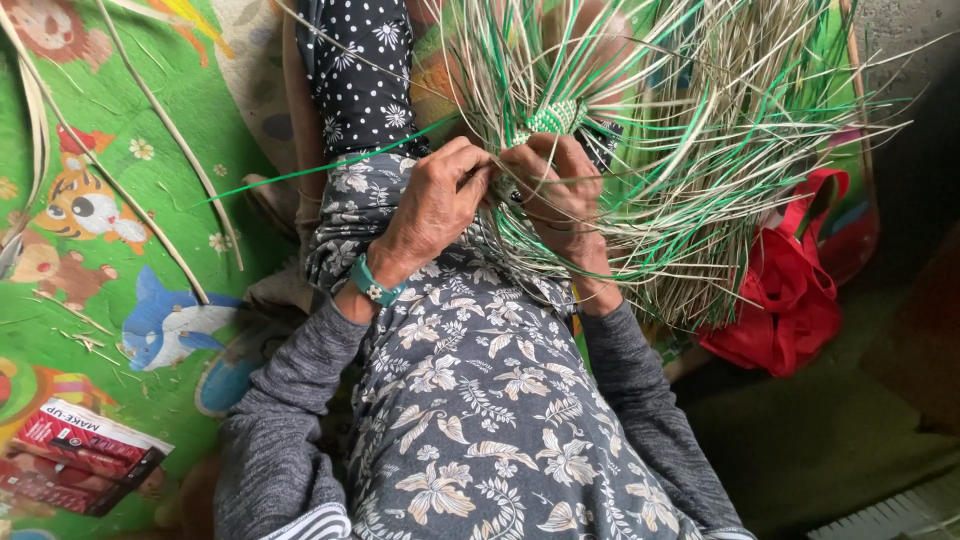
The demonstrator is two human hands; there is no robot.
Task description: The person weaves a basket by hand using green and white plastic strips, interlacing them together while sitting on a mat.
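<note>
We hold the woven core [552,118] just far of both grips — strands [700,180] fan out far-right. Left hand [440,205] and right hand [560,195] pinch strands; right sits nearer.

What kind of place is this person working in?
Probably a home floor used for handcraft: a green cartoon play mat, loose straw strips on it, and a red bag beside the half-woven straw piece.
</note>
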